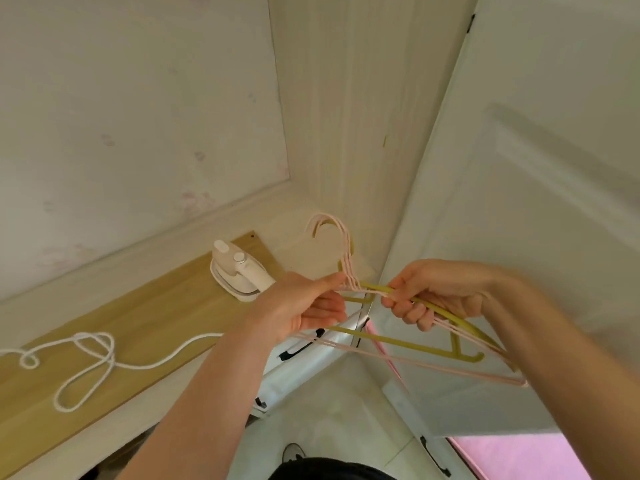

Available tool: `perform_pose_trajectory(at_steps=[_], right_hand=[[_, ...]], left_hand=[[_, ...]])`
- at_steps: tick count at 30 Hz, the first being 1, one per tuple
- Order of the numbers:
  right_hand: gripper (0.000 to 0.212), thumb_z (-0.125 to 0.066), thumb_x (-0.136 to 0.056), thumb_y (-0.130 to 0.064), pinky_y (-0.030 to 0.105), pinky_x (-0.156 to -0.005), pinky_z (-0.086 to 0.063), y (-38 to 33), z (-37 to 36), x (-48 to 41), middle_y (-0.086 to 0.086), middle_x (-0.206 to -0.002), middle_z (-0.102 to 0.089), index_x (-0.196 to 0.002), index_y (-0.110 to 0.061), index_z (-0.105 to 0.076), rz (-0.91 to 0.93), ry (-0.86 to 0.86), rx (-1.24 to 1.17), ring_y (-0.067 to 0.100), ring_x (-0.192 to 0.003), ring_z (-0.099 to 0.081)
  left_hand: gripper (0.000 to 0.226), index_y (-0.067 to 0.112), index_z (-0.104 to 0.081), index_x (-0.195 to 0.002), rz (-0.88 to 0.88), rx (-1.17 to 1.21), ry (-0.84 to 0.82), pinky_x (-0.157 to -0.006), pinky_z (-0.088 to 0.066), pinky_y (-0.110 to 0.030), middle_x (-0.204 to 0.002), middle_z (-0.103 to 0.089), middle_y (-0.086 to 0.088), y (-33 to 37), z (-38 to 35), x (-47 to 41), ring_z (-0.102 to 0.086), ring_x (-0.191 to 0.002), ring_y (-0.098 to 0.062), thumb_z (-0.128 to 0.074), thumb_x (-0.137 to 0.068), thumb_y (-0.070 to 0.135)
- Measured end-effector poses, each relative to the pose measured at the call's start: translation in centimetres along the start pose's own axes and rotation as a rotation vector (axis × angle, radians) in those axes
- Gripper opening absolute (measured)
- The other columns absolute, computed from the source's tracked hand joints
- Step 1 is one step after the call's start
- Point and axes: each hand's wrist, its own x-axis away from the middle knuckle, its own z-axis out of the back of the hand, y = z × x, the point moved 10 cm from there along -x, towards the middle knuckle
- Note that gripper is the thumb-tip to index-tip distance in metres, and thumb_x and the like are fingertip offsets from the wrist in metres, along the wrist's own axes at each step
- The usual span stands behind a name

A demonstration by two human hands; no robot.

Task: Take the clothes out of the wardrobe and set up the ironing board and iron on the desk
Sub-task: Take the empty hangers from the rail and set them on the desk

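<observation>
I hold a bundle of empty clothes hangers in front of me: several thin pink hangers [415, 362] and a thicker yellow hanger [405, 342], their hooks pointing up. My left hand [300, 306] grips the necks just under the hooks. My right hand [434, 293] is closed around the right shoulders of the bundle. A small white iron [238, 272] stands on the wooden desk [138, 327] to the left of my left hand. Its white cord [104, 355] lies looped across the desk. No clothes hang on the hangers.
A white wardrobe door [519, 202] stands open on the right, with pink fabric [526, 455] showing below it. White drawers with black handles [304, 344] sit beneath the hangers. A pale wall with faint pink marks rises behind the desk.
</observation>
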Motion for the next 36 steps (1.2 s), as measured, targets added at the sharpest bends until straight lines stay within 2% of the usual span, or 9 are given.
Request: perform_pose_trajectory(at_steps=[3,6,9,11,13,16,18,22,36], right_hand=[[0.017,-0.043,-0.093,0.002,0.017,-0.041,-0.028,0.2,-0.6,0.0,0.003,-0.061,-0.044,-0.083,-0.004,-0.054,-0.004,-0.056,0.007,0.008,-0.047,-0.034],[0.018,-0.042,-0.094,0.003,0.016,-0.041,-0.028,0.2,-1.0,0.1,0.003,-0.061,-0.043,-0.082,-0.003,-0.054,-0.002,-0.081,0.014,0.008,-0.047,-0.034],[0.018,-0.041,-0.095,0.003,0.016,-0.041,-0.029,0.1,-1.1,0.4,0.004,-0.062,-0.042,-0.083,-0.003,-0.053,0.006,-0.094,-0.009,0.007,-0.048,-0.034],[0.016,-0.042,-0.095,0.002,0.016,-0.041,-0.03,0.3,-1.1,0.5,0.004,-0.063,-0.042,-0.085,-0.003,-0.054,0.005,-0.11,-0.023,0.007,-0.048,-0.034],[0.015,-0.042,-0.095,0.001,0.016,-0.042,-0.03,0.7,-1.2,0.5,0.003,-0.063,-0.042,-0.086,-0.002,-0.054,-0.011,-0.129,-0.023,0.007,-0.048,-0.035],[0.016,-0.042,-0.095,0.001,0.016,-0.042,-0.031,1.8,-1.3,0.0,0.002,-0.062,-0.043,-0.086,-0.002,-0.054,-0.043,-0.14,-0.007,0.006,-0.047,-0.035],[0.015,-0.042,-0.095,0.001,0.016,-0.041,-0.032,2.5,-1.4,-0.2,0.002,-0.061,-0.044,-0.086,-0.002,-0.054,-0.076,-0.138,0.022,0.006,-0.046,-0.035],[0.014,-0.042,-0.096,0.001,0.016,-0.041,-0.032,3.3,-1.2,0.1,0.003,-0.061,-0.044,-0.088,-0.002,-0.053,-0.088,-0.136,0.043,0.007,-0.046,-0.035],[0.018,-0.038,-0.097,0.001,0.014,-0.039,-0.028,2.2,-1.9,2.8,0.001,-0.06,-0.043,-0.086,-0.004,-0.051,0.039,-0.08,0.067,0.005,-0.043,-0.033]], left_hand=[[0.032,0.009,-0.071,-0.072,-0.096,-0.27,0.027,-0.048,-0.047,-0.018,-0.06,-0.067,-0.002,1.9,1.5,0.3,-0.061,-0.05,-0.009,-0.077,-0.075,0.04],[0.027,0.015,-0.067,-0.069,-0.234,-0.418,0.053,-0.048,-0.039,-0.019,-0.054,-0.055,0.002,4.2,2.4,0.7,-0.046,-0.048,-0.007,-0.081,-0.071,0.038],[0.043,0.018,-0.073,-0.098,-0.299,-0.427,0.016,-0.062,-0.043,-0.02,-0.086,-0.069,0.003,5.4,1.4,1.2,-0.055,-0.072,-0.007,-0.082,-0.064,0.043],[0.062,0.022,-0.07,-0.111,-0.318,-0.435,-0.024,-0.087,-0.047,-0.027,-0.108,-0.071,0.005,5.3,0.3,1.4,-0.06,-0.1,-0.008,-0.078,-0.058,0.055],[0.04,0.028,-0.074,-0.1,-0.358,-0.472,-0.061,-0.103,-0.039,-0.031,-0.106,-0.072,0.013,5.0,-0.7,1.6,-0.059,-0.108,0.0,-0.07,-0.071,0.055],[0.026,0.028,-0.074,-0.099,-0.369,-0.434,-0.096,-0.102,-0.037,-0.025,-0.101,-0.071,0.021,4.4,-1.7,1.8,-0.06,-0.1,0.013,-0.056,-0.09,0.045],[0.032,0.022,-0.067,-0.115,-0.358,-0.348,-0.13,-0.1,-0.044,-0.023,-0.106,-0.073,0.006,3.7,-2.4,1.6,-0.065,-0.104,-0.001,-0.051,-0.094,0.04],[0.036,0.014,-0.067,-0.115,-0.389,-0.286,-0.141,-0.09,-0.053,-0.023,-0.104,-0.073,-0.008,3.5,-3.2,1.9,-0.068,-0.1,-0.017,-0.046,-0.097,0.036],[0.04,0.011,-0.073,-0.096,-0.525,-0.369,0.027,-0.087,-0.056,-0.036,-0.083,-0.068,-0.009,6.3,-4.8,4.5,-0.069,-0.081,-0.023,-0.044,-0.098,0.039]])
